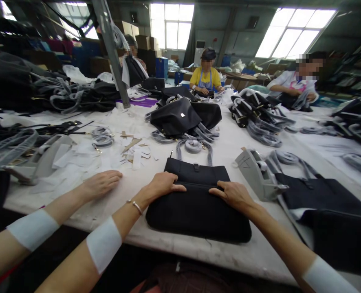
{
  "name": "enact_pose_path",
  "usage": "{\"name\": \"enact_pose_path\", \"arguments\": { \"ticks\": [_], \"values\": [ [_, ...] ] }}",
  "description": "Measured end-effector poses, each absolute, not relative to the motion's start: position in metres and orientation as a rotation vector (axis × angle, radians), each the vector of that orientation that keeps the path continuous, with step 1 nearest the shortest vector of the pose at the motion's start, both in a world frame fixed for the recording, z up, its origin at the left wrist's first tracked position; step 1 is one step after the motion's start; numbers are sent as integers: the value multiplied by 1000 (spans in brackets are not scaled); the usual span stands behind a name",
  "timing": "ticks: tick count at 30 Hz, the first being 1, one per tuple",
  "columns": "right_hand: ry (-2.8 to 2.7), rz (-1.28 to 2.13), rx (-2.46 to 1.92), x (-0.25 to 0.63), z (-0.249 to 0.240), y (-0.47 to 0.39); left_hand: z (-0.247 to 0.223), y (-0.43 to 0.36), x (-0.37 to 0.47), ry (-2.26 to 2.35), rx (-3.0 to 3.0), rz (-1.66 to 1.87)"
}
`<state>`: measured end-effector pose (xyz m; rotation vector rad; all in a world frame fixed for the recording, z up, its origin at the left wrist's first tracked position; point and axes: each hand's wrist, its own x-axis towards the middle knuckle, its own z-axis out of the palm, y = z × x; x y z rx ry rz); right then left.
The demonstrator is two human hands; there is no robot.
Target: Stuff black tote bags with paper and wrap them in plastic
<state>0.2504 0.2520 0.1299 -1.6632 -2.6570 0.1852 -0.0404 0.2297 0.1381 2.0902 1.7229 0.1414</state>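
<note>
A worker's two bare hands, the left and the right, rest on a flat black bag with rounded near corners at the near edge of a white-covered bench. The left hand, a silver bangle at its wrist, lies at the bag's left side; the right hand mirrors it. Both are partly open, thumbs extended inward over the dark material and fingers loosely curled. Whether they pinch any of it cannot be told.

The work in hand appears to be steadying or smoothing the bag along the crosswise seam between its upper and lower sections. Any shift of grip from here would seem to call for even pressure on both sides, so the material stays flat and square.

Beyond the bag's far edge lies a coiled strap in cloudy wrapping. To the right stands a grey plastic dispenser, beside another black bag; to the left, a co-worker's hand rests near white and tan paper scraps. A heap of black bags with wrapped straps sits farther off, while a co-worker in a yellow top sits at the far side.
</note>
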Motion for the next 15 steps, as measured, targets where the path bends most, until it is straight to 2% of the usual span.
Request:
{"name": "enact_pose_path", "arguments": {
  "ticks": [4,10,15],
  "values": [
    [-2591,277,-1671,251,104,267,128,233,-56,1700,2052,216],
    [-2414,202,-1479,264,88,255,161,204,-76,1466,1989,497],
    [-2358,182,-1409,267,86,252,155,199,-75,1575,2089,424]
  ]
}}
